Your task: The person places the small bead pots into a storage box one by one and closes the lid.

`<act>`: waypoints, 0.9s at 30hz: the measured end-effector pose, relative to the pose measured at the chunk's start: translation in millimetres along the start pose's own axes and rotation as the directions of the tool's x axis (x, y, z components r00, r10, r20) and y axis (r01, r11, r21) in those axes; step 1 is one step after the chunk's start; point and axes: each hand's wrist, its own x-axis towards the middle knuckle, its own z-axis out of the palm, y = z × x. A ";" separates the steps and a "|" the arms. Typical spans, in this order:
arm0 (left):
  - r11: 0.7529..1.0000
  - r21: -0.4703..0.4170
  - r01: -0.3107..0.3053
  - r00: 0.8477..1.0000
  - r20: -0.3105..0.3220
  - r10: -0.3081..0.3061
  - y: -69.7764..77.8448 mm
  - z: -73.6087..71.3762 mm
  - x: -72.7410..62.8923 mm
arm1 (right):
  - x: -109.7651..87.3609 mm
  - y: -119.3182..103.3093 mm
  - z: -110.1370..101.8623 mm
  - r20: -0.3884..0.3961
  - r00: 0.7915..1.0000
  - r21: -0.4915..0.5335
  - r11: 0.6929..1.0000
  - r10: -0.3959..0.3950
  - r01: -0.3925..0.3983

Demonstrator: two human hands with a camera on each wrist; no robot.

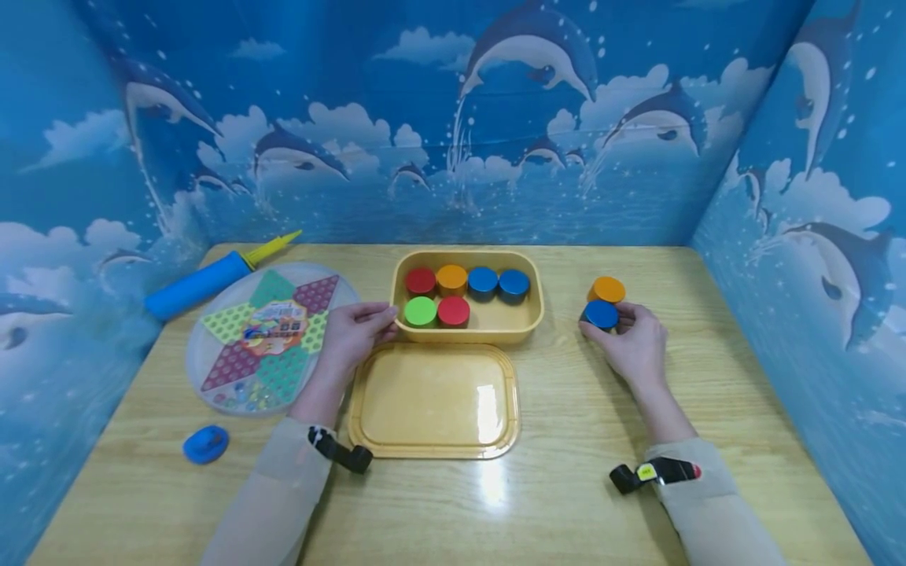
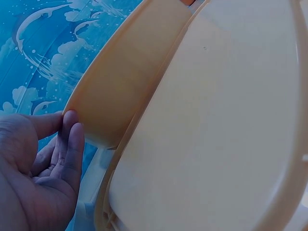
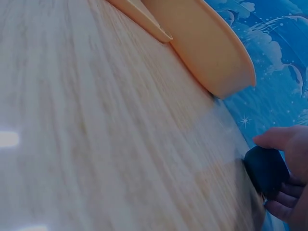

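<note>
A yellow plastic box (image 1: 467,336) stands at the back middle of the table. Inside it sit several round blocks: red, orange, blue and green, with bare floor at the front right. My left hand (image 1: 359,334) pinches the box's left rim between thumb and fingers, as the left wrist view also shows. To the right of the box, my right hand (image 1: 635,342) grips a blue round block (image 1: 601,314) by its sides. Just behind that one is an orange round block (image 1: 607,289). The right wrist view shows the gripped block (image 3: 266,169) dark, low beside the tabletop.
A yellow lid (image 1: 435,401) lies flat in front of the box. To the left are a round Chinese checkers board (image 1: 272,338) with marbles, a blue and yellow hand pump (image 1: 205,283) and a small blue object (image 1: 206,445). Dolphin-print curtains (image 1: 425,118) enclose the wooden table (image 1: 566,487).
</note>
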 end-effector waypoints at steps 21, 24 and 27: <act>1.000 -0.004 0.006 1.000 -0.005 -0.006 -0.4 0.2 0.5 | -3.5 -22.9 -15.4 0.155 0.988 0.092 0.995 0.014 -0.029; 1.000 -0.004 0.008 1.000 -0.002 -0.008 -0.7 0.3 0.4 | -5.6 -33.5 -19.9 0.181 0.983 0.136 0.990 0.002 -0.027; 1.000 -0.001 0.010 1.000 -0.005 -0.010 0.0 0.7 -0.4 | -6.9 -44.9 -23.7 0.201 0.979 0.166 0.986 -0.023 -0.011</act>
